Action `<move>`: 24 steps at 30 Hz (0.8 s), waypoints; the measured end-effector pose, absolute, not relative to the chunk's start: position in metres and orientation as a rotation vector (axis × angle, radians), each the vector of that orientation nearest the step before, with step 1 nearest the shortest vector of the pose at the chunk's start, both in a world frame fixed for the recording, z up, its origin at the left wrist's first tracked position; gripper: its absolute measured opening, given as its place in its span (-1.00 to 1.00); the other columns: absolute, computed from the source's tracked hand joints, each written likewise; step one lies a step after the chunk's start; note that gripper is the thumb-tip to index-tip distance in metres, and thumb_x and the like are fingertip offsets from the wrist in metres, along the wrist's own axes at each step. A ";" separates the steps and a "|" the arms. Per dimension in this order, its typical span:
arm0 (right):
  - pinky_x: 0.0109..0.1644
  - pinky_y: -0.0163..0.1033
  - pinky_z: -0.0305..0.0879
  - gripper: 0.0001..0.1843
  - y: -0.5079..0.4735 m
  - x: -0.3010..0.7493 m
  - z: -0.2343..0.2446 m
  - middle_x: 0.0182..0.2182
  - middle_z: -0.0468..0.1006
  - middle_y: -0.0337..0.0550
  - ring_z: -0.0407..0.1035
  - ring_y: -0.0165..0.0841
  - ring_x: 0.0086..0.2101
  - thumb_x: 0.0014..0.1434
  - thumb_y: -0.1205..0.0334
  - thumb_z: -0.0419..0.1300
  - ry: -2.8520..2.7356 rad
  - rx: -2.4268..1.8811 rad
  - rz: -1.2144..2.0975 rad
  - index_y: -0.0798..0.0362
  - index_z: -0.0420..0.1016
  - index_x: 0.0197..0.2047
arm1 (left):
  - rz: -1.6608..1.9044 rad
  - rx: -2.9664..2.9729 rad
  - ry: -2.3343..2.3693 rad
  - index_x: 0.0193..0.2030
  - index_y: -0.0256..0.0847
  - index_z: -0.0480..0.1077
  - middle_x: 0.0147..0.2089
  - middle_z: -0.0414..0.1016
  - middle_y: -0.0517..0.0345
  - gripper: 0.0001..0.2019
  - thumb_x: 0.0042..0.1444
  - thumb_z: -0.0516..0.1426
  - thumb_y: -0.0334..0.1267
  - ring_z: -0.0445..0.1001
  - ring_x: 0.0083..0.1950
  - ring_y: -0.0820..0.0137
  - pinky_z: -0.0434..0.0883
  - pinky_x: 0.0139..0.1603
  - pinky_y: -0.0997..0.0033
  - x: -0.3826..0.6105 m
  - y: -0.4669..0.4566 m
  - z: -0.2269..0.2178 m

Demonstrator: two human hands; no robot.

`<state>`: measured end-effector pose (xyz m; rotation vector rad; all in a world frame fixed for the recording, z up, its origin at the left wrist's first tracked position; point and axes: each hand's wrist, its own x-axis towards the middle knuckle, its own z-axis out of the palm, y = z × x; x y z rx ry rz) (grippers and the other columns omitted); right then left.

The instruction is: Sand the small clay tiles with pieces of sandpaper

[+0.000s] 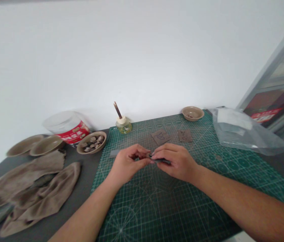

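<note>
My left hand (128,163) and my right hand (175,161) meet over the middle of a green cutting mat (182,201). Both are pinched on a thin dark strip (162,161) held between their fingertips; its dark end pokes out under my right fingers. What the strip is I cannot make out. A grey flat piece (114,153) lies on the mat just left of my left hand. Two small brown cut pieces with drawn marks (160,136) (185,135) lie on the mat just beyond my hands.
Brown cloth pieces (31,188) lie at the left on the dark table. Behind them are two empty bowls (34,145), a bowl of small chunks (91,142), a red-labelled tub (67,126), a small bottle with a stick (123,125), another bowl (192,113) and a clear plastic bag (242,132).
</note>
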<state>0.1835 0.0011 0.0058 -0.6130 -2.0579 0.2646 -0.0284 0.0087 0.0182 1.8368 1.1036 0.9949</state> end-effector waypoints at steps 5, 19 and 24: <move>-0.02 -0.23 0.45 -0.82 0.002 0.184 0.007 -0.19 0.63 -0.16 0.52 -0.34 -0.16 0.18 0.35 0.24 -2.054 -0.623 0.262 -0.05 0.50 -0.14 | 1.003 1.814 1.103 -0.30 -0.22 0.53 -0.41 0.57 0.18 -0.84 -0.05 0.35 -0.29 0.48 -0.39 0.42 0.40 -0.37 0.48 -0.025 0.008 0.017; 0.01 -0.15 0.40 -0.80 0.000 0.187 0.015 -0.16 0.55 -0.10 0.46 -0.27 -0.12 0.03 0.42 0.28 -1.894 -0.721 0.317 -0.02 0.50 -0.26 | 1.157 1.570 0.939 -0.20 -0.21 0.50 -0.42 0.52 0.21 -0.78 -0.01 0.36 -0.32 0.51 -0.41 0.45 0.45 -0.35 0.47 -0.032 0.014 0.017; -0.07 -0.15 0.35 -0.90 0.000 0.189 0.020 -0.27 0.48 -0.11 0.41 -0.27 -0.21 0.00 0.38 0.28 -1.759 -0.897 0.406 0.04 0.47 -0.36 | 1.174 1.412 0.845 -0.06 -0.23 0.47 -0.21 0.63 0.02 -0.77 0.13 0.26 -0.28 0.59 -0.30 0.35 0.50 -0.18 0.32 -0.032 0.018 0.016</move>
